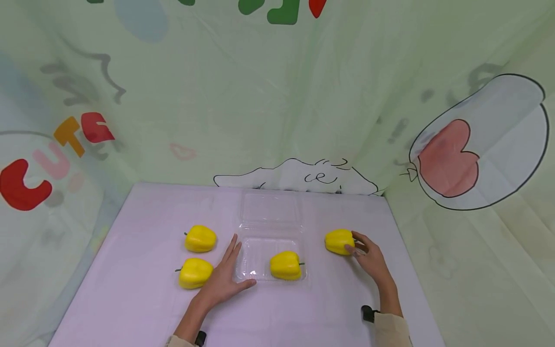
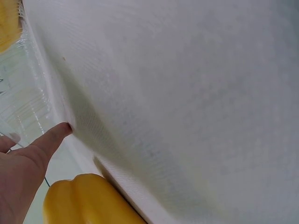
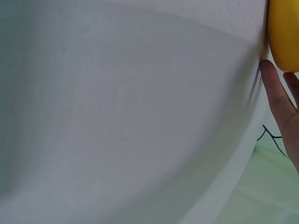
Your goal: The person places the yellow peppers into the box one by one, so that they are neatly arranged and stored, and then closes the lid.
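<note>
My right hand (image 1: 370,257) is at the stem end of a yellow bell pepper (image 1: 339,242) on the right, thumb on its near side and fingers curved behind the stem. In the right wrist view, this hand's fingers (image 3: 279,100) lie close against the pepper. My left hand (image 1: 223,283) is spread with straight fingers at the left edge of a clear plastic clamshell container (image 1: 256,260), thumb at its near corner. Another yellow bell pepper (image 1: 285,265) lies inside the container's right part, stem pointing right. The container's lid (image 1: 270,207) is folded back, away from me.
Two yellow bell peppers lie left of the container: one farther back (image 1: 201,238), and a nearer one (image 1: 195,273) right beside the left hand. A pale cloth covers the table (image 1: 303,313). A printed curtain (image 1: 260,106) hangs behind and along both sides.
</note>
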{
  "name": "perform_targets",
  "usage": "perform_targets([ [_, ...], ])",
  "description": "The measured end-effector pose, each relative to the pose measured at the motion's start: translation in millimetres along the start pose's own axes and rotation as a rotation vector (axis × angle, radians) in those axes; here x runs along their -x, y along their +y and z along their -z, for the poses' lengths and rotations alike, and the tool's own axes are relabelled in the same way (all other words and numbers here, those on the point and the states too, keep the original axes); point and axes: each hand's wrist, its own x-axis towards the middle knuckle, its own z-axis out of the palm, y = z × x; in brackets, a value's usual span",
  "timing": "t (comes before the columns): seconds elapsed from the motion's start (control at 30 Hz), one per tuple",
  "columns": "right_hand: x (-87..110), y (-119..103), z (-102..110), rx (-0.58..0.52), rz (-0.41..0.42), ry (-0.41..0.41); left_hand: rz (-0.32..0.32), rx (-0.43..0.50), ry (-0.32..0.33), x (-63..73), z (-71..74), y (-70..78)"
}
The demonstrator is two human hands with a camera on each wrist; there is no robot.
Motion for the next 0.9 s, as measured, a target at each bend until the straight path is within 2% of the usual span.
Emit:
perform_targets([
  [0.6, -2.5, 1.1, -2.0, -0.032, 0.018, 0.008, 0.007, -0.007, -0.002, -1.1, -1.2, -1.2],
  [0.9, -0.4, 0.0, -2.8, -0.031, -0.03, 0.024, 0.014, 0.005, -0.009, -0.7, -1.0, -1.1],
])
